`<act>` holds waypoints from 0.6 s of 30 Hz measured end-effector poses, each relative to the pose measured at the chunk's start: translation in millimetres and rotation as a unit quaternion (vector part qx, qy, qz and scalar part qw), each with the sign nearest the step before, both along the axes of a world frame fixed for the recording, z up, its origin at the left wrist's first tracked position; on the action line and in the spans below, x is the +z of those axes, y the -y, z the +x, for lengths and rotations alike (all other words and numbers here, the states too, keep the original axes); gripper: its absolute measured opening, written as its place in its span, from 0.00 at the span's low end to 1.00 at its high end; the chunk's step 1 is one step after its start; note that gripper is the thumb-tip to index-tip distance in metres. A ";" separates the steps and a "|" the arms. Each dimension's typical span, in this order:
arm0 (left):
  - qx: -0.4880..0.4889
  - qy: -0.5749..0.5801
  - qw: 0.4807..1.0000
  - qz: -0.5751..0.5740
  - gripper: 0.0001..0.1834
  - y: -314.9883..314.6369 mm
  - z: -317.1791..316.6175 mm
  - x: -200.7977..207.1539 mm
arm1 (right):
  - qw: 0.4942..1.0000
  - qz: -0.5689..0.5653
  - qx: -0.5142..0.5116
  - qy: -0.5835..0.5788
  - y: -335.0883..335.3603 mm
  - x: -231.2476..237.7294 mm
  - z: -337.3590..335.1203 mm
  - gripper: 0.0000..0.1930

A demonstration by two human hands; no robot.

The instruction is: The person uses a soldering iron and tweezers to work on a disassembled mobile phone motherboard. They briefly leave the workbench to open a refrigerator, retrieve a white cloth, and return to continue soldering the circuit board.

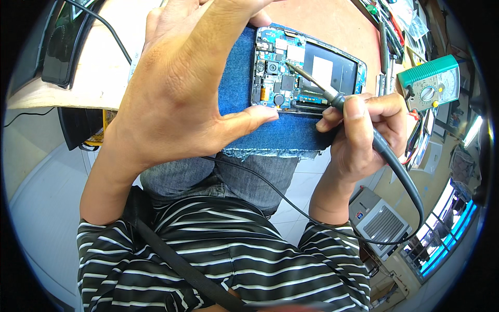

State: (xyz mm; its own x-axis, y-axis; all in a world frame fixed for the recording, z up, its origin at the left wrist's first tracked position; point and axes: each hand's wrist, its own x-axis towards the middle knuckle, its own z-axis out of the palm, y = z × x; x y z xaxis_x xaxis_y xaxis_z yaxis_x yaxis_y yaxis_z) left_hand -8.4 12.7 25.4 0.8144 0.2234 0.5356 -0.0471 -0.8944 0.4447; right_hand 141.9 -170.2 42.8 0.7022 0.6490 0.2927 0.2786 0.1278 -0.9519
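The right hand (364, 127) is closed around the soldering iron (318, 84) like a pen, its tip at the circuit board (287, 82) just right of the camera module (272, 67), though whether it touches cannot be told. The left hand (179, 83), thumb and fingers spread apart, straddles the left end of the opened smartphone (341, 78), which lies on the denim cloth (235, 91). Good work here calls for a braced right wrist, brief precise tip contact, and the left fingertips well away from the hot shaft.
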 end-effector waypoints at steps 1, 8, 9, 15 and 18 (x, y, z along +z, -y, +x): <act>0.001 0.000 1.000 -0.002 0.57 0.5 -0.2 0.0 | 1.000 -0.001 -0.002 0.002 -0.1 0.0 0.0 0.10; 0.001 0.000 1.000 -0.002 0.57 0.9 0.3 -1.1 | 1.000 0.006 0.007 0.005 -0.8 -0.2 0.5 0.10; 0.001 0.000 1.000 -0.003 0.57 1.2 0.5 -1.0 | 1.000 0.003 -0.003 0.001 -0.6 -0.3 -0.1 0.10; 0.003 -0.002 1.000 -0.005 0.58 1.3 -0.2 -0.1 | 1.000 0.003 -0.003 -0.007 -0.5 0.1 -0.7 0.11; 0.005 -0.004 1.000 -0.005 0.58 1.1 -0.8 0.0 | 1.000 -0.003 -0.011 -0.006 0.0 -0.3 -1.1 0.11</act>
State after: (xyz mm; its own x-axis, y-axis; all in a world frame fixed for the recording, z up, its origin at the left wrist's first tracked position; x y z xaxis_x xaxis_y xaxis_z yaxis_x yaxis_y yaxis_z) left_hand -9.3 11.6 25.4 0.8164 0.2369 0.5267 -0.0342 -0.8906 0.4535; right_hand 140.8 -170.2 42.5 0.7198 0.6350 0.2804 0.2706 0.1153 -0.9558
